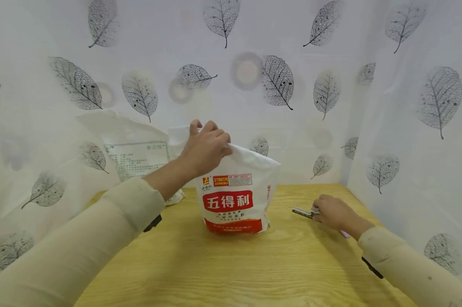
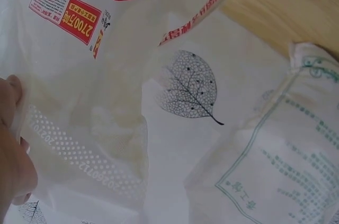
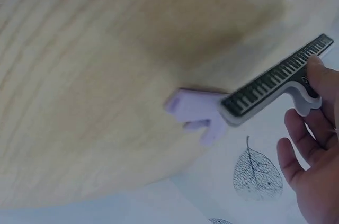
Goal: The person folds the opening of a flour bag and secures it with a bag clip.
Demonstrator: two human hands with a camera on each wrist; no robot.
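Observation:
My left hand [image 1: 209, 149] grips the top edge of a white flour bag [image 1: 232, 202] with red printing, which stands upright on the table. In the left wrist view, part of that hand [image 2: 13, 144] shows at the side of the bag [image 2: 106, 91]. My right hand [image 1: 332, 213] is low over the table's right side and holds a bag clip [image 3: 275, 78] with a piano-key pattern between thumb and fingers. Beyond the clip's end, a lilac clip-like piece [image 3: 198, 113] lies on the table; in the head view the right hand mostly hides it.
A second white bag [image 1: 139, 155] with green printing stands behind the left forearm, partly hidden by it. The wooden table [image 1: 231, 273] meets leaf-patterned sheeting [image 1: 223, 98] at the back and sides.

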